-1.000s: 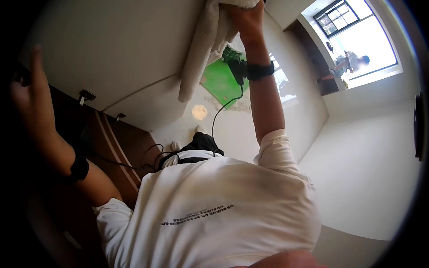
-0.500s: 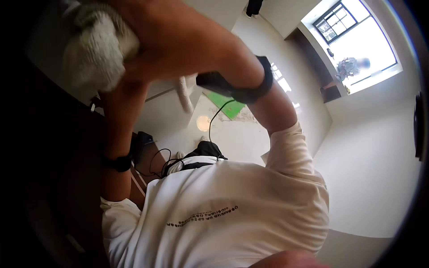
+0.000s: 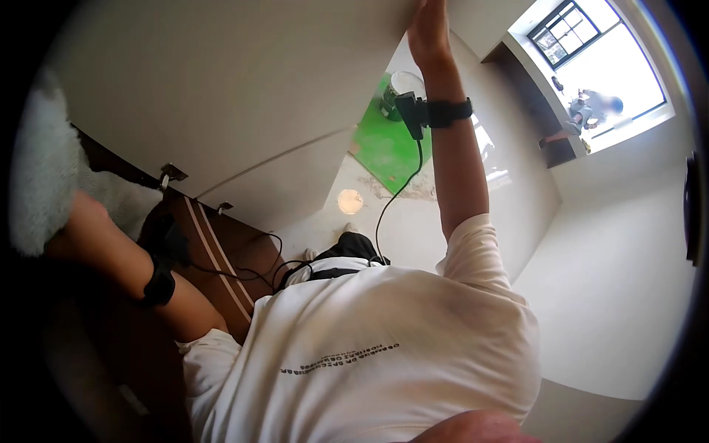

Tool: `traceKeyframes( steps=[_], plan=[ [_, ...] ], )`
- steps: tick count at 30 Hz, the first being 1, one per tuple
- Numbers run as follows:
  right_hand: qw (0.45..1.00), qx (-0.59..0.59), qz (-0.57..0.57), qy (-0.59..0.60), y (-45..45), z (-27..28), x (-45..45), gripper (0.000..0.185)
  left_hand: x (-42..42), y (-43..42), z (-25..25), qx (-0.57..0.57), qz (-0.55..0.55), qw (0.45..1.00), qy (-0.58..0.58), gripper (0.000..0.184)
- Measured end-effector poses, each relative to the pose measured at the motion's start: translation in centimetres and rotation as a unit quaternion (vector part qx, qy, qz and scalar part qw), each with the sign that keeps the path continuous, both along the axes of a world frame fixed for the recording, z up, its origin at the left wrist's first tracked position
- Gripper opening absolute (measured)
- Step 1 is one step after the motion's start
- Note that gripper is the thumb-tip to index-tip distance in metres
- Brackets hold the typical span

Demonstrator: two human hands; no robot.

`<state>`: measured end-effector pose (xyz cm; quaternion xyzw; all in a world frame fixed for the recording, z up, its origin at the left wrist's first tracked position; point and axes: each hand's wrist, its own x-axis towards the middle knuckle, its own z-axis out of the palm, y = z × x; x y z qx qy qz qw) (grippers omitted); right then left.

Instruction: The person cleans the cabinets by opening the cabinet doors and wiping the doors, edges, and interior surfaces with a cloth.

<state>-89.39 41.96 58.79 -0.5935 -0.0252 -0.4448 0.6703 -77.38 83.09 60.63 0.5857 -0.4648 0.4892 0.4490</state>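
The white fluffy cloth (image 3: 46, 173) fills the far left of the head view, bunched and hanging. My left hand (image 3: 83, 215) is closed on it, with most of the fingers buried in the pile. A large pale cabinet door (image 3: 221, 81) stands open across the upper left, with metal hinges at its lower edge. At the top centre, my right hand (image 3: 430, 33) grips the door's free edge; its fingertips are partly cut off by the frame. Inside the dark brown cabinet (image 3: 221, 255), part of the cloth lies near the upper hinge.
A bucket (image 3: 402, 92) stands on a green sheet (image 3: 388, 148) on the pale floor. Black cables run from both wrist straps to my waist. Another person (image 3: 591, 111) is by the bright window at the upper right. A pale wall is at the right.
The cloth has passed from my right hand to my left, where both hands met around it, and is now at the far left. My right hand has returned to the door edge.
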Motion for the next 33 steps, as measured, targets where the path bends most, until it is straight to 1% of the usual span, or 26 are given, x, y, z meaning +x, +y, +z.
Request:
traceKeyframes(
  steps=[1,2,4,5,7,8,10,11,12,14,17,19,20,21,22,24,26,28,30,32,33],
  plan=[
    [0.994,0.031,0.096,-0.036,-1.0,-1.0,0.9,0.081,0.2,-0.1,0.6,-0.01,0.014,1.0,-0.021,0.05],
    [0.977,0.061,0.191,-0.072,-2.0,-1.9,1.6,0.086,0.1,-0.5,1.0,-0.015,0.033,0.998,-0.042,0.048],
    [0.999,-0.007,0.032,-0.039,-1.2,-1.9,2.2,0.085,-0.8,-2.2,1.4,0.007,0.075,0.996,-0.044,0.045],
    [0.998,-0.045,-0.046,-0.021,-1.0,-1.7,2.6,0.085,-1.9,-3.5,1.2,0.033,0.083,0.996,-0.026,0.047],
    [0.996,-0.054,-0.076,-0.005,-1.4,-2.0,3.1,0.086,-4.0,-6.0,0.6,0.086,0.101,0.991,0.01,0.05],
    [0.994,-0.058,-0.092,0.002,-1.8,-2.0,3.1,0.087,-5.3,-8.0,0.3,0.091,0.06,0.993,0.048,0.05],
    [0.991,-0.059,-0.119,0.019,-3.1,-1.4,3.1,0.087,-6.5,-11.3,-0.2,0.203,0.016,0.979,0.02,0.051],
    [0.99,-0.057,-0.129,0.027,-3.5,-1.1,2.9,0.086,-7.5,-13.1,-0.7,0.246,-0.023,0.968,0.036,0.05],
    [0.988,-0.057,-0.138,0.036,-3.8,-0.6,2.7,0.085,-7.2,-14.3,-2.0,0.304,-0.089,0.947,0.06,0.049],
    [0.985,-0.053,-0.152,0.055,-4.2,0.2,2.4,0.084,-5.8,-16.3,-3.4,0.412,-0.22,0.878,0.106,0.049],
    [0.983,-0.049,-0.158,0.076,-3.8,1.6,1.6,0.083,-6.1,-16.2,-2.1,0.37,-0.195,0.904,0.085,0.055],
    [0.982,-0.045,-0.158,0.09,-3.1,1.4,1.2,0.083,-6.1,-14.1,1.3,0.309,-0.161,0.936,0.043,0.056],
    [0.982,-0.045,-0.155,0.097,-2.4,1.1,0.8,0.083,-6.1,-12.3,1.7,0.271,-0.122,0.954,0.037,0.056],
    [0.981,-0.047,-0.155,0.104,-2.1,0.8,0.9,0.084,-5.5,-10.5,2.6,0.234,-0.09,0.968,0.03,0.046],
    [0.98,-0.049,-0.156,0.112,-1.8,0.3,1.0,0.084,-2.6,-7.1,0.0,0.176,-0.008,0.981,0.082,0.044],
    [0.979,-0.046,-0.157,0.124,-1.0,-0.1,1.1,0.085,0.5,-2.6,-1.8,0.096,0.041,0.983,0.153,0.048],
    [0.977,-0.05,-0.161,0.13,-0.2,-0.6,1.3,0.087,0.7,-0.6,-1.6,0.039,-0.02,0.978,0.201,0.05],
    [0.976,-0.059,-0.155,0.14,0.9,-1.4,1.4,0.089,-0.1,-0.4,-3.2,0.018,-0.048,0.975,0.216,0.053],
    [0.98,-0.057,-0.135,0.134,2.6,-1.9,1.2,0.091,-1.5,-2.0,-4.2,0.041,-0.043,0.984,0.168,0.058],
    [0.988,-0.042,-0.115,0.092,3.4,-2.5,1.6,0.088,-2.1,-5.7,-4.3,0.084,-0.059,0.988,0.117,0.062],
    [0.988,-0.067,-0.099,0.096,3.6,-2.6,1.6,0.088,-2.7,-7.6,-3.9,0.106,-0.065,0.988,0.092,0.064]
  ],
)
